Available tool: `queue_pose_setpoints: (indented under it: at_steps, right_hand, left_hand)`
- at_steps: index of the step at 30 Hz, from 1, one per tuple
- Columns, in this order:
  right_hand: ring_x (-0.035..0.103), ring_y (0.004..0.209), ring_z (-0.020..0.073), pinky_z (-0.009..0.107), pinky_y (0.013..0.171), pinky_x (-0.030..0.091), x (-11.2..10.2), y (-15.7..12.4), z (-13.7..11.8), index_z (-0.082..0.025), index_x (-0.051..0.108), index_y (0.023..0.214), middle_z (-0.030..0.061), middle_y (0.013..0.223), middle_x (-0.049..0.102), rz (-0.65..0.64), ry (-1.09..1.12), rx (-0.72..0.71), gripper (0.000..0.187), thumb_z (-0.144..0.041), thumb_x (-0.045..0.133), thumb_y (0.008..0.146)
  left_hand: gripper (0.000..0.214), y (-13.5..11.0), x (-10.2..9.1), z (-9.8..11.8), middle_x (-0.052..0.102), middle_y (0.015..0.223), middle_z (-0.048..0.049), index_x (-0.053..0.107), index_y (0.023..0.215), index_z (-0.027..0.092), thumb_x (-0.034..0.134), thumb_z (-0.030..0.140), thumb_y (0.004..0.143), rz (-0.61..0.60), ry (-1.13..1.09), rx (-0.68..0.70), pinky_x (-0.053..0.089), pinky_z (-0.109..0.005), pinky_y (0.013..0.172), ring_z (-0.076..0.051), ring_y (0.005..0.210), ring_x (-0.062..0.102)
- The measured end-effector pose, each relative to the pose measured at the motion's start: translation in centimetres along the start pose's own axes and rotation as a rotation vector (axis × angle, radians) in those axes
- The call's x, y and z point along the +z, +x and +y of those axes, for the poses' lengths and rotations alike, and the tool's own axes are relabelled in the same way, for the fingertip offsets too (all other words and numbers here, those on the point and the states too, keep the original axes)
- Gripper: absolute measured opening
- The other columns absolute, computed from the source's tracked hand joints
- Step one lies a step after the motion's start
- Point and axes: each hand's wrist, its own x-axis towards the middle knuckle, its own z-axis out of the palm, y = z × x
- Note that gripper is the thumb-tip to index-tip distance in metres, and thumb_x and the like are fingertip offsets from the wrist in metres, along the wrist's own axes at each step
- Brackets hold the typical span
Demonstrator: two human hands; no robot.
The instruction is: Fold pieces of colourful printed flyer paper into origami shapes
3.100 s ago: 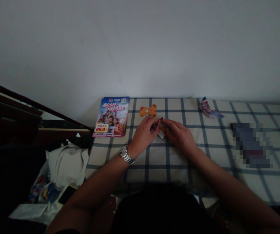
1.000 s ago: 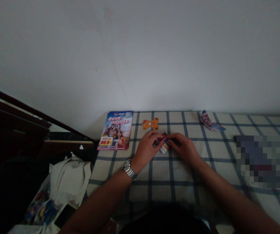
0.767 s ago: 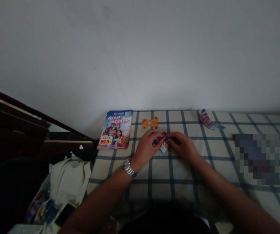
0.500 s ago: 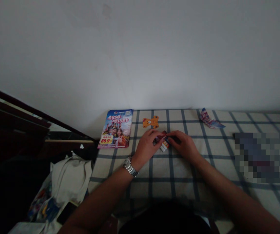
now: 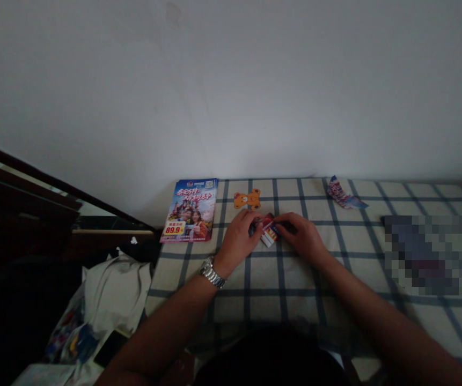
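My left hand (image 5: 240, 238), with a metal watch (image 5: 212, 273) on its wrist, and my right hand (image 5: 301, 235) meet over a small folded piece of coloured paper (image 5: 269, 231) on the checked tablecloth (image 5: 279, 273). Both hands have their fingers pinched on the paper, the left from the left side and the right from the right. The paper shows red, white and blue print and lies low against the cloth. An orange bear-shaped cutout (image 5: 247, 199) lies just beyond my hands.
A colourful leaflet (image 5: 189, 209) lies at the table's left edge. A crumpled printed scrap (image 5: 344, 194) sits at the back near the wall. A blurred dark patch (image 5: 424, 254) lies to the right. Bags and cloth (image 5: 112, 289) are heaped on the floor left of the table.
Both hands have stayed on the small folded paper, only shifting their fingers a little. The view has drifted slightly since three seconds ago.
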Motion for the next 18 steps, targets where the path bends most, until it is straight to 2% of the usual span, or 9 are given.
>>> queue_pose_setpoints:
  at_steps: [3,8,18]
  right_hand:
    - [0.075,0.095,0.0245,0.040,0.087,0.061,0.0,-0.1,0.1,-0.025,0.073,0.109,0.0064,0.104,0.078,0.001,0.000,0.005,0.013,-0.027,0.066,0.098]
    - [0.074,0.092,0.0238,0.038,0.083,0.060,0.1,-0.2,0.3,-0.024,0.073,0.109,0.0065,0.103,0.078,-0.006,-0.007,0.017,0.014,-0.028,0.067,0.098]
    - [0.073,0.092,0.0243,0.039,0.084,0.060,0.0,-0.1,0.3,-0.025,0.073,0.110,0.0057,0.102,0.077,0.002,-0.002,0.026,0.014,-0.029,0.067,0.098]
  left_hand:
    - [0.016,0.0,-0.5,-0.1,0.067,0.110,-0.0056,0.065,0.113,0.022,0.064,0.017,0.099,0.003,0.088,-0.007,0.054,-0.042,0.098,-0.024,0.108,0.064]
    - [0.005,0.0,-0.8,-0.4,0.064,0.102,-0.0054,0.064,0.094,0.021,0.065,0.016,0.095,-0.018,0.135,-0.025,0.054,-0.041,0.093,-0.025,0.104,0.063]
    - [0.003,-0.1,-0.6,-1.0,0.063,0.106,-0.0059,0.066,0.094,0.021,0.067,0.019,0.097,-0.030,0.118,-0.026,0.052,-0.043,0.095,-0.025,0.106,0.061]
